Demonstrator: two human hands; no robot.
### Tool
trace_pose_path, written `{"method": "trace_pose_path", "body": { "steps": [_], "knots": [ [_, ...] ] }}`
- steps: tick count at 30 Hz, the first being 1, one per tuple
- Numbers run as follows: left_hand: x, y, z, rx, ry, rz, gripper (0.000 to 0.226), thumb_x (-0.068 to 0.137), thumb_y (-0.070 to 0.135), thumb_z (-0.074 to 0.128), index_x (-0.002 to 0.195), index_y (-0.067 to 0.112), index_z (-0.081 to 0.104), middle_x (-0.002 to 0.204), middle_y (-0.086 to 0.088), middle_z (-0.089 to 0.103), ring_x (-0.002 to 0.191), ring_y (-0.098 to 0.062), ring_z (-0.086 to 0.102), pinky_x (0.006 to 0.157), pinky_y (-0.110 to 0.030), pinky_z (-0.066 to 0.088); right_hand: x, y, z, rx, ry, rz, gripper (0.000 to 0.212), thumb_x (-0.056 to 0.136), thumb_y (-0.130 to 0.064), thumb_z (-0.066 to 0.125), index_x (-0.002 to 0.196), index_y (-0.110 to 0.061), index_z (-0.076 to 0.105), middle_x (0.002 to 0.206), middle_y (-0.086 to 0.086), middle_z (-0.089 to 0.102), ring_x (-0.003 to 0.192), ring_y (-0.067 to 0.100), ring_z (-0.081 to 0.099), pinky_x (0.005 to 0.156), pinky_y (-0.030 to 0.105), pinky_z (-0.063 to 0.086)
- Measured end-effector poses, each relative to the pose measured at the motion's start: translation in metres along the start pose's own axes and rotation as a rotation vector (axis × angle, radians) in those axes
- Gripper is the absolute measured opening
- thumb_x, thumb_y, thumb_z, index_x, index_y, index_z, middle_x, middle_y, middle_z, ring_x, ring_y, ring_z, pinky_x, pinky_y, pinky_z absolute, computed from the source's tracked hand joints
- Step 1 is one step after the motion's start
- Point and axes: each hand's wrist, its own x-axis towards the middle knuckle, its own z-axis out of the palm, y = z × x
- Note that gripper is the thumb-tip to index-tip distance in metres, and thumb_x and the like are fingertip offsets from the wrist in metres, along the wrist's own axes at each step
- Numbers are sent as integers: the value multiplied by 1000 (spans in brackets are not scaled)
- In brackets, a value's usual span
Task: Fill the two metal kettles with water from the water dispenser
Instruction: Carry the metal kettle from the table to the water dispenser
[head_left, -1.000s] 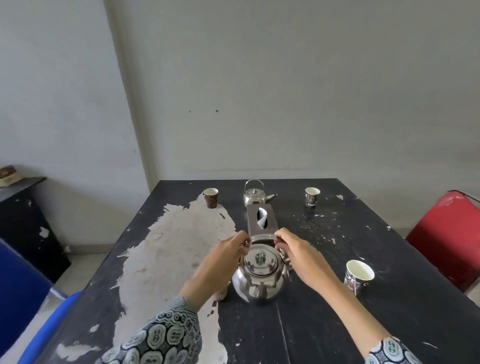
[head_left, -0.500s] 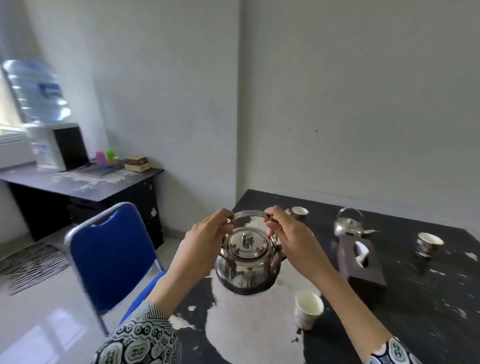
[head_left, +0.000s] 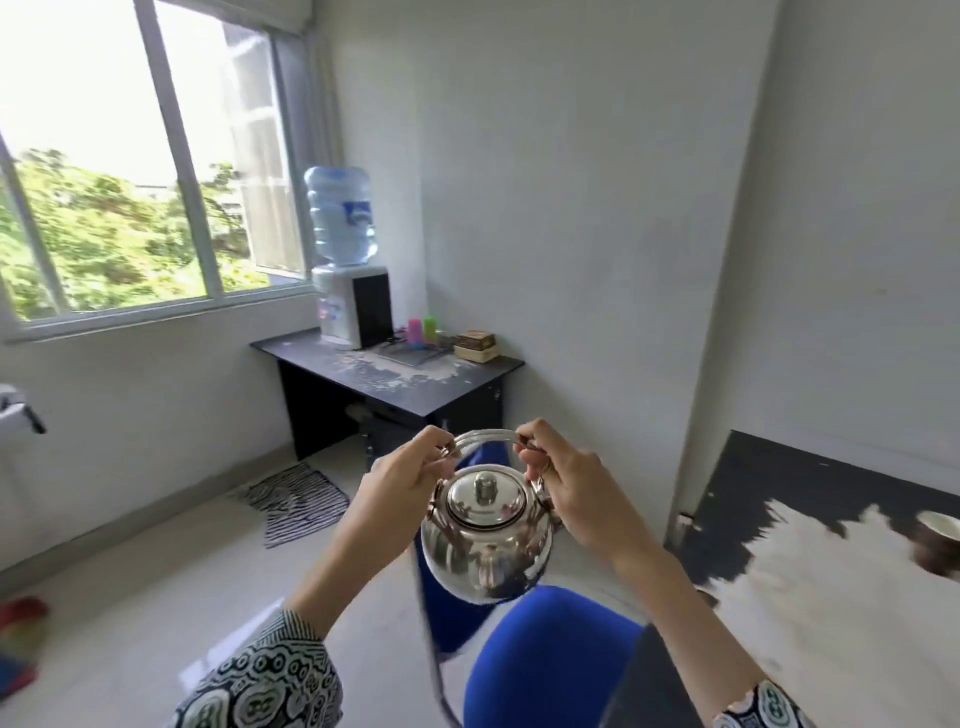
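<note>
Head view. Item: 1 metal kettle (head_left: 485, 540), lid on, held in mid-air above a blue chair (head_left: 550, 654). Left hand (head_left: 405, 483) and right hand (head_left: 566, 483) — each pinches 1 end of the arched handle (head_left: 485, 435). Water dispenser (head_left: 350, 306) with blue bottle (head_left: 340, 215) stands well apart on a dark desk (head_left: 395, 379) by the window (head_left: 130, 171). Beside it: 2 bright cups (head_left: 422, 329), 1 small box (head_left: 475, 345). Striped mat (head_left: 296, 501) on the floor before the desk. Chair lies between person and desk. Right edge — worn black table (head_left: 810, 519) with 1 blurred cup (head_left: 937, 532).
</note>
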Motion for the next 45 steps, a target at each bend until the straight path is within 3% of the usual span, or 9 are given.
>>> {"method": "trace_pose_path", "body": {
  "steps": [3,6,11,15,23,29,33,36,45],
  "knots": [
    [20,-33,-46,72,70,8,33,92,14,52,76,43,52,78,13,63,77,-17,58,80,-46,51,46,-9,55,30,-35,-38,11,94,-15,46,103,-19,50,75,-22,53,68,-19,53,61,22,44],
    [42,-64,-81,121,131,-4,33,92,12,52,76,40,50,76,16,61,73,-8,56,78,-38,48,86,-13,103,79,-76,-68,11,94,-14,46,104,-17,51,74,-26,48,69,-23,49,61,17,42],
    [82,-121,-123,127,183,-64,11,93,10,50,90,20,54,75,15,59,71,-12,55,74,-36,47,146,-6,175,90,-130,-110,12,95,-13,45,103,-21,49,69,-27,45,69,-21,49,61,25,47],
    [121,-164,-153,120,187,-99,8,94,13,50,91,18,54,76,10,59,68,-16,55,67,-38,53,192,4,228,136,-165,-79,12,95,-12,45,98,-22,49,67,-24,46,66,-21,50,61,24,42],
    [237,-265,-233,92,160,-224,26,91,17,55,77,39,57,80,8,65,84,-28,63,78,-51,56,312,26,343,206,-224,4,6,95,-22,44,93,-26,49,68,-17,52,68,-9,54,73,43,51],
    [330,-337,-289,34,169,-264,26,90,17,57,78,40,59,85,3,66,78,-21,60,85,-54,53,410,39,428,265,-223,58,8,94,-22,47,93,-16,53,67,-15,50,64,-9,53,70,34,46],
    [391,-391,-325,-15,174,-296,38,91,12,56,71,45,57,84,5,65,79,-20,58,85,-52,51,474,53,489,257,-225,77,5,93,-23,48,90,-22,51,68,-15,50,65,1,50,71,40,48],
    [443,-431,-354,-51,167,-289,33,91,11,55,74,40,55,85,5,64,80,-19,58,84,-48,51,528,62,533,243,-223,82,6,94,-22,48,92,-19,52,69,-13,50,66,3,49,73,41,48],
    [636,-538,-471,-59,75,-239,34,91,10,55,74,39,57,88,3,65,83,-20,58,88,-50,50,711,70,658,235,-131,148,8,94,-22,46,96,-20,53,78,-14,55,74,-1,53,64,19,41]
  ]
}}
